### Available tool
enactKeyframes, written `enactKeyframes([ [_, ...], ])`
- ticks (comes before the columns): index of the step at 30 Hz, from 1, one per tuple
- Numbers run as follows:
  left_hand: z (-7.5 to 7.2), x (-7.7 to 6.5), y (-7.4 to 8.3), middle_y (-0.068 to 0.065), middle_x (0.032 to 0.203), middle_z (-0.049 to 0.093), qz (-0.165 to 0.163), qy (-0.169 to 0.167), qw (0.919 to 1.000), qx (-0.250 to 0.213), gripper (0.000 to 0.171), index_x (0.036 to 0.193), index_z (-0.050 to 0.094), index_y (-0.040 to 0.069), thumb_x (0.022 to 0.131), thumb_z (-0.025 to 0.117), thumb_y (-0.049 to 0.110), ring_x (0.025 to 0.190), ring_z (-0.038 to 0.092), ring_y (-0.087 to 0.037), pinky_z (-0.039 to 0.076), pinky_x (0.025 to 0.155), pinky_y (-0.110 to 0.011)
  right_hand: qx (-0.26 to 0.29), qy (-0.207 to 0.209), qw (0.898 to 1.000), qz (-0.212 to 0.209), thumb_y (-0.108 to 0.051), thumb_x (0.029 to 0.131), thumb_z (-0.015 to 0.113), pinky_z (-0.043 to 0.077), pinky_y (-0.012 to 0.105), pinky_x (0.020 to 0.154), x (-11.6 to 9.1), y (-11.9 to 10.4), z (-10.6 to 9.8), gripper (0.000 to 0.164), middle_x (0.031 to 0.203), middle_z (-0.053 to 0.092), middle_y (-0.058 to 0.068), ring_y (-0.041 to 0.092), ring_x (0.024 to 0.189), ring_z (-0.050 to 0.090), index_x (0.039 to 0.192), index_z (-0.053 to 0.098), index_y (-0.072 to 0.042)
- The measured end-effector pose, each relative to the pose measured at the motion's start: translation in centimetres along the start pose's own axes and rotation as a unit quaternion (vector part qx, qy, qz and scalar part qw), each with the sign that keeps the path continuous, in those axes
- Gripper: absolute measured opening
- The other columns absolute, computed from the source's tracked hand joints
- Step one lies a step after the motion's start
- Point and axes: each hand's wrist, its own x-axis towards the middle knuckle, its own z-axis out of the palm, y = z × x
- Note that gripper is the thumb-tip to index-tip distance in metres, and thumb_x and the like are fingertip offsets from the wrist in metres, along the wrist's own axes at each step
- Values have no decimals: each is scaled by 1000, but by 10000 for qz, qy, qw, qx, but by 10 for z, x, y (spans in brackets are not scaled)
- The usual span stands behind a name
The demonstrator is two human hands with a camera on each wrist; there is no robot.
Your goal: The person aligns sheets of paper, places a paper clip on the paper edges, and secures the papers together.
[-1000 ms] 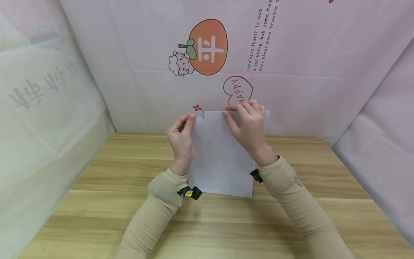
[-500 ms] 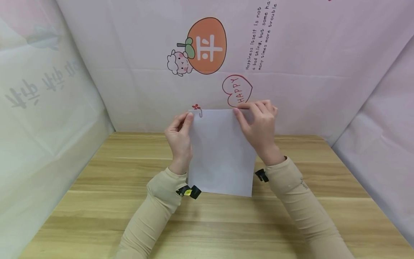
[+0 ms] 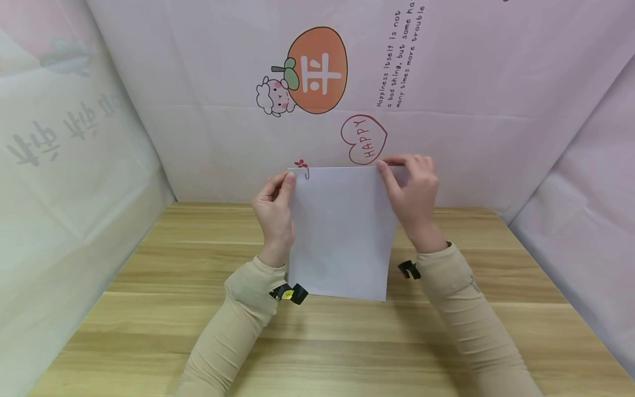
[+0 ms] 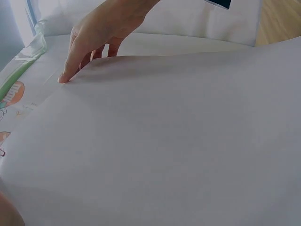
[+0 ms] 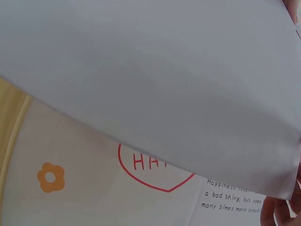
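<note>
A white sheet of paper (image 3: 342, 231) hangs upright above the table, and it fills most of both wrist views. At its top left corner my left hand (image 3: 275, 212) pinches the paper between thumb and fingers. My right hand (image 3: 415, 196) pinches the top edge near the right corner, thumb in front and fingers behind. A thin reddish paper clip (image 3: 307, 173) sits on the top edge, just right of my left thumb. In the left wrist view the right hand (image 4: 106, 35) shows at the paper's far edge. Whether several sheets are stacked cannot be told now.
The wood-grain table (image 3: 198, 314) lies beneath the paper. Behind it rises a white printed cloth (image 3: 223, 138) with an orange fruit drawing, a red heart and a small red flower. Similar cloth (image 3: 54, 193) hangs along both sides.
My right hand has slid rightward along the top edge toward the corner, uncovering the printed heart. The left hand and the clip have shifted only slightly left.
</note>
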Motion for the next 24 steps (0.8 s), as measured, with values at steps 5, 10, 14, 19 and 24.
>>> enactKeyframes([
  [5,0,0,0,4,78,68,22,43,9999,-107,7,84,76,8,81,72,2,75,55,-11,46,69,-18,311,76,9983,490,-26,86,70,40,19,73,-2,4,-3,25,93,69,10,21,85,56,97,71,-4],
  [10,0,0,1,5,77,68,36,52,9999,-132,11,82,76,12,81,73,1,74,55,-10,46,69,-18,704,-44,9916,1084,-22,86,70,45,12,68,-6,4,-7,28,96,66,9,9,78,56,105,66,-2],
  [14,0,0,1,4,78,68,13,43,10000,-75,6,85,76,7,81,73,4,74,56,-10,46,69,-18,1140,-210,9802,1608,-15,86,69,47,12,65,-8,-3,-13,29,85,61,3,5,72,55,107,63,3],
  [19,-1,1,1,3,81,67,-42,-4,10000,38,14,92,73,-2,82,73,9,77,56,-11,46,71,-19,1606,-519,9596,2251,-16,86,70,45,14,61,-12,-3,-19,30,79,60,-9,4,71,56,105,61,5],
  [24,-2,2,0,2,81,67,-61,-11,10000,21,12,91,74,0,82,73,8,77,56,-12,46,71,-19,1687,-1111,9387,2795,-31,85,71,47,18,65,-21,16,-18,31,84,65,-9,7,78,59,103,64,-7],
])
